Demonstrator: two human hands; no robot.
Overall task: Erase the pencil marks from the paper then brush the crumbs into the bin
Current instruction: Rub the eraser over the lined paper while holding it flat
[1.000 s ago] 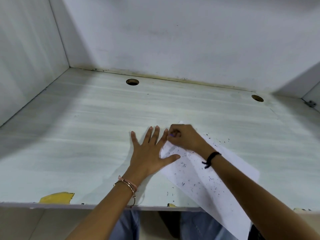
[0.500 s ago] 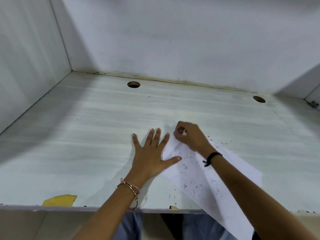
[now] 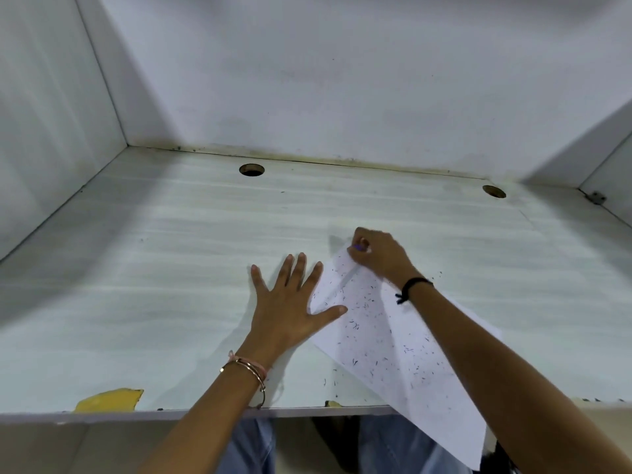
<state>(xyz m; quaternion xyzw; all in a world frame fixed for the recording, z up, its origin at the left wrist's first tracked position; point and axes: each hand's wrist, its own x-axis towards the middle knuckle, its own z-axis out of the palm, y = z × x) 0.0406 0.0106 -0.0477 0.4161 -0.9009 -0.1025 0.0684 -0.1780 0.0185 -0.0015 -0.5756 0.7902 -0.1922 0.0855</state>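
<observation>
One sheet of white paper point(image 3: 393, 340) lies skewed on the desk point(image 3: 164, 268), its far corner pointing at the back wall and its near corner hanging off the front edge over the person's lap; dark crumbs point(image 3: 355, 325) are scattered all over it, and a few lie on the desk just beside it. It looks thin, light and floppy, the sort that slides or buckles under rubbing, so I'd judge it wants pinning flat close to the rubbed spot, and later lifting by two opposite edges, gently bowed, so the crumbs don't roll off the overhang. The right hand point(image 3: 383, 260) sits at the far corner, fingers curled round a small purple thing, most likely the eraser point(image 3: 358, 248), pressed onto the paper. The left hand point(image 3: 285, 302) is flat and wide open, fingers spread, palm on the desk, thumb lying on the paper's left edge; it grips nothing. A thin bangle point(image 3: 246, 367) circles the left wrist, a black band point(image 3: 412, 285) the right. Further out are two round holes point(image 3: 251, 170) near the back and a yellow patch point(image 3: 109, 400) at the front edge; no bin is in sight
</observation>
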